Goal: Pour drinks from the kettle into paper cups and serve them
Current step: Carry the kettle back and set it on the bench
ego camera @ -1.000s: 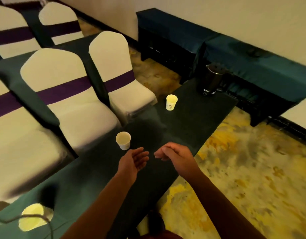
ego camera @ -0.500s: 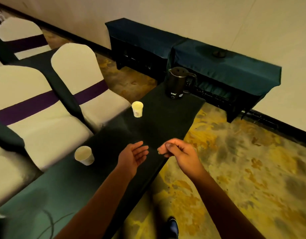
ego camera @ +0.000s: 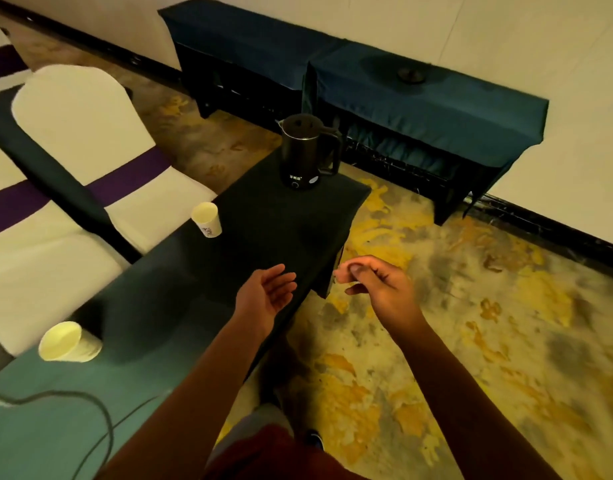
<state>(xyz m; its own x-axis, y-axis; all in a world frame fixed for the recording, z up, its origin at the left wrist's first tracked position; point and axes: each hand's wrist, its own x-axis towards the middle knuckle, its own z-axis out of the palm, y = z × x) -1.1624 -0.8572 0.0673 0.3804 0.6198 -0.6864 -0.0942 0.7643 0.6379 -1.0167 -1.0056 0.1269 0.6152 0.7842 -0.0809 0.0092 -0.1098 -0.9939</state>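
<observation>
A black electric kettle [ego camera: 307, 152] stands at the far end of a long table covered in dark green cloth [ego camera: 263, 237], handle to the right. One paper cup [ego camera: 206, 220] stands near the table's left edge, halfway to the kettle. A second paper cup [ego camera: 68, 341] stands closer, at the left edge. My left hand [ego camera: 268, 294] hovers above the table's right side, palm up with relaxed fingers, holding nothing. Beyond the table's right edge, my right hand [ego camera: 376, 284] hangs over the floor, fingers loosely curled and empty.
White-covered chairs with purple sashes [ego camera: 90, 161] line the table's left side. Two dark blue draped tables [ego camera: 419, 109] stand against the far wall, one bearing a small dark disc [ego camera: 411, 75]. Yellow-grey patterned carpet [ego camera: 471, 341] spreads to the right. A thin cable [ego camera: 90, 410] lies on the near cloth.
The view has advanced along the table: the kettle and both cups are nearer and lower in frame. Both hands keep the same empty pose, and have drifted slightly apart.
</observation>
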